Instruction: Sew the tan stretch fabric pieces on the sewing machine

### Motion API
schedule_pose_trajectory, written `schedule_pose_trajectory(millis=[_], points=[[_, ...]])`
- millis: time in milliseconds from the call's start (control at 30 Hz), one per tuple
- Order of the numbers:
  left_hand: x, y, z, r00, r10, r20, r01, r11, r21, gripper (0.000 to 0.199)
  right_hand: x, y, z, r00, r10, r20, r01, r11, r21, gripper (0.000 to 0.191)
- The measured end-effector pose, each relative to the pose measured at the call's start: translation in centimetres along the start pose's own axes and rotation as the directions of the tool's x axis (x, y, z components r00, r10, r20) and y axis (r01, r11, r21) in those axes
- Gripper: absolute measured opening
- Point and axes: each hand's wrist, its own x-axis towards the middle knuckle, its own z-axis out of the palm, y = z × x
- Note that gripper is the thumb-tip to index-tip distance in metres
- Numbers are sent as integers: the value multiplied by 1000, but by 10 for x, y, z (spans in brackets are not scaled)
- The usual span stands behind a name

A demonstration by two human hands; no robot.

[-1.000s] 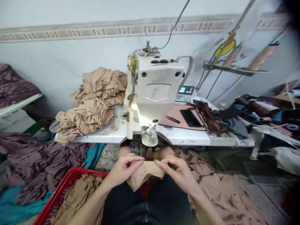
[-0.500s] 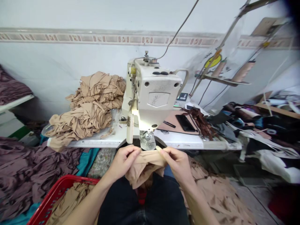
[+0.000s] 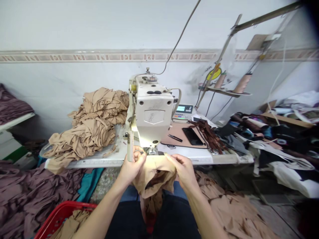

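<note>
My left hand (image 3: 132, 165) and my right hand (image 3: 181, 169) both pinch the top edge of a piece of tan stretch fabric (image 3: 154, 176), which sags into a loose fold below them. The left fingertips are right beside the steel presser foot (image 3: 151, 151) of a white industrial sewing machine (image 3: 152, 109). The fabric's edge lies just in front of the foot. The needle area is mostly hidden by my left hand and the lit glare.
A tan fabric heap (image 3: 96, 126) sits left of the machine on the white table (image 3: 99, 162). Right of it lie snips (image 3: 174, 137), a black phone (image 3: 192, 136) and brown strips (image 3: 208, 136). A red basket (image 3: 66, 214) and purple fabric (image 3: 30, 196) are at lower left, with tan pieces (image 3: 231, 209) at lower right.
Both hands have risen toward the presser foot, carrying the tan fabric with them, and more of it now hangs below them. The whole view has also tilted, moving the machine lower and farther away.
</note>
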Motion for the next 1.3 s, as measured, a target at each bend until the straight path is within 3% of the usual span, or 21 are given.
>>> schedule_pose_trajectory(millis=[233, 367, 500, 633, 767, 900, 967, 1067, 1200, 1300], points=[[11, -1, 6, 997, -24, 79, 35, 990, -140, 44, 4, 7, -4, 1000, 3, -23, -3, 1000, 19, 52], [2, -10, 2, 998, -57, -5, 55, 986, -158, 44, -3, 27, -8, 1000, 31, -5, -31, 1000, 4, 54], [-16, -40, -15, 994, -34, -100, 28, 997, -65, 39, -16, 56, -20, 998, 55, -13, -56, 997, -56, 55], [-29, -63, -48, 993, -65, -102, 65, 998, 0, 43, -39, 74, -26, 994, -57, -94, 40, 984, -172, 49], [-28, -56, -75, 977, -152, -152, 139, 986, -95, 52, -63, 74, -4, 992, -127, 12, 127, 974, -185, 56], [-27, -45, -76, 970, -171, -176, 149, 980, -131, 55, -73, 64, 38, 972, -88, 219, 113, 988, -103, 49], [-31, -47, -68, 978, -164, -127, 152, 984, -98, 54, -73, 57, 54, 953, -30, 302, 43, 998, -37, 54], [-45, -56, -57, 983, -181, -6, 181, 983, -45, 54, -74, 45, 61, 959, -7, 282, 11, 1000, -14, 59], [-62, -60, -52, 961, -143, 236, 127, 989, 78, 50, -76, 31, 38, 959, 9, 282, 4, 999, -45, 53], [-69, -52, -50, 922, -72, 381, 25, 992, 127, 43, -75, 22, 10, 884, 99, 456, -69, 994, -82, 49]])
